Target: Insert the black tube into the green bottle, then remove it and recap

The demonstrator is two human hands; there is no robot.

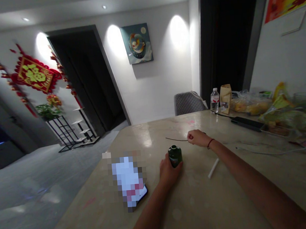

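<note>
My left hand (pixel 170 170) is wrapped round a small dark green bottle (pixel 175 154) that stands upright on the table, its narrow round mouth uncovered. Behind it and to the right, my right hand (pixel 195 137) is closed on a thin dark stick (pixel 176 139). The stick's free end points left, beyond the bottle and apart from it. A short white stick-like piece (pixel 213 168) lies on the table below my right forearm. Left of my left hand lies a phone (pixel 130 183) with a lit screen, mostly blurred out.
On the pale table (pixel 197 209), a water bottle (pixel 214 100) and a paper bag (pixel 225 99) stand at the back right. Nearby are a black power strip (pixel 247 124), a white cable (pixel 283 151) and plastic bags (pixel 250 103). A grey chair (pixel 188 103) is at the far edge.
</note>
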